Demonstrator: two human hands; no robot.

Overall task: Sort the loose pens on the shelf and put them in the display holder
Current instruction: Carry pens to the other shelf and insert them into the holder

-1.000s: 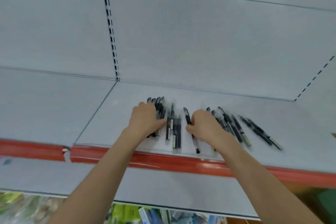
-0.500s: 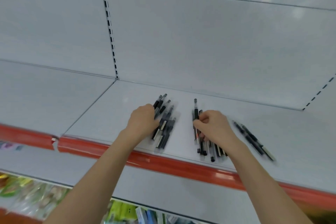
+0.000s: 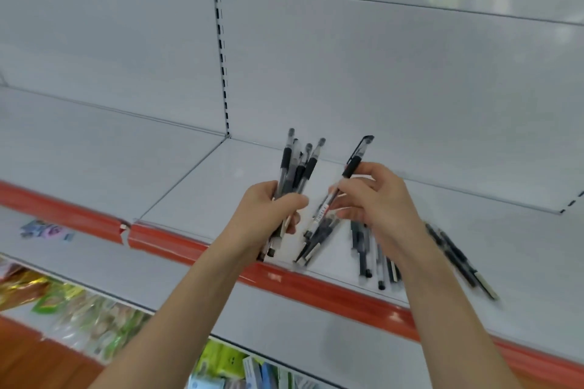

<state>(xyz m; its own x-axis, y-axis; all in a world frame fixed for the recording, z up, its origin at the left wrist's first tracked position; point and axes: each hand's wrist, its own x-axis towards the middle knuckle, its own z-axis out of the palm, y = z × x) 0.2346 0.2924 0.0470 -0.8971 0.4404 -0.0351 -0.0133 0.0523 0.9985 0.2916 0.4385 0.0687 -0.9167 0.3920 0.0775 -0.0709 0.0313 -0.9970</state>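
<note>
My left hand [image 3: 268, 208] grips a bundle of several black pens [image 3: 298, 167], raised above the white shelf [image 3: 202, 199] with their tips fanning upward. Just to its right, my right hand [image 3: 379, 202] pinches a single black pen [image 3: 354, 164], also lifted and slanting up to the right. More loose pens lie on the shelf: a few [image 3: 316, 237] between my hands, a group [image 3: 366, 253] under my right wrist, and two [image 3: 458, 256] further right. No display holder is in view.
A red price strip [image 3: 177, 243] runs along the shelf's front edge. The white back panel [image 3: 379, 88] has a slotted upright [image 3: 221, 50]. Packaged goods [image 3: 94, 325] fill the shelf below, at lower left.
Both hands have lifted off the shelf. The left has raised its gathered bundle of pens and the right has picked up one pen; the camera tilted and the view shifted right.
</note>
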